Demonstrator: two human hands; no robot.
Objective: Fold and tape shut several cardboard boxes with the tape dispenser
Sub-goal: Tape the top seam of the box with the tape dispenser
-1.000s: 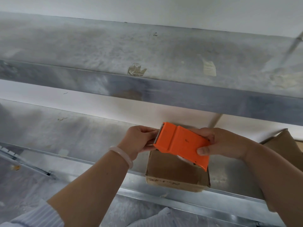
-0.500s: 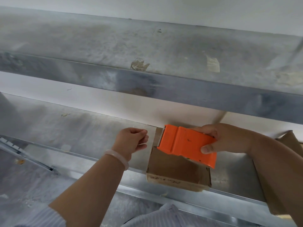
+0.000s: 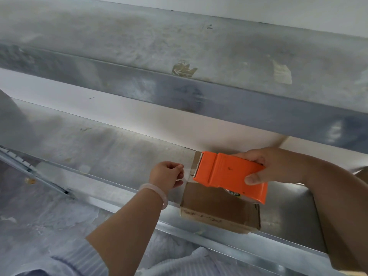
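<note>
A small brown cardboard box (image 3: 219, 210) sits at the front edge of a metal shelf (image 3: 111, 156). My right hand (image 3: 272, 166) grips the orange tape dispenser (image 3: 229, 174) just above the box's top. My left hand (image 3: 167, 174) is left of the dispenser, its fingers curled and pinching the end of a clear tape strip (image 3: 188, 178) that stretches from the dispenser's blade. The dispenser hides most of the box's top, so its flaps do not show.
A second metal shelf (image 3: 199, 56) runs across above, with tape scraps stuck on it. More brown cardboard (image 3: 362, 174) shows at the far right edge behind my right arm. A metal rail (image 3: 33, 172) lies at lower left.
My left hand has drawn away leftward from the dispenser, pulling a short length of clear tape out. The dispenser has shifted slightly right over the box.
</note>
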